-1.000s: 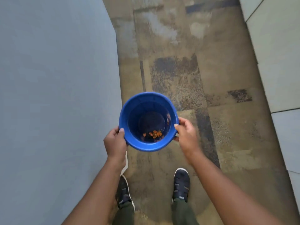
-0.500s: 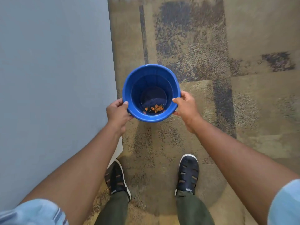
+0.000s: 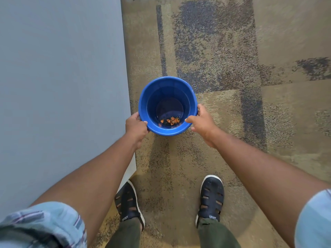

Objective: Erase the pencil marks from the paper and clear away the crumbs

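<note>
Crumbs [image 3: 170,120], orange, inside blue bucket [image 3: 166,80], left hand [image 3: 136,127] and right hand [image 3: 203,122], fingers clamped on rim

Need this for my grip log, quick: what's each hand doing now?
Left hand: grips the round blue plastic bucket by its rim.
Right hand: grips the same rim.

The bucket [image 3: 150,104] is solid bright blue, with orange crumbs [image 3: 171,120] on its darker bottom. The carpet [image 3: 232,122] is tan with speckled dark grey blocks. At left, the desk [image 3: 62,86] is plain pale grey. Near, the shoes [image 3: 212,196] are navy with white soles.
</note>
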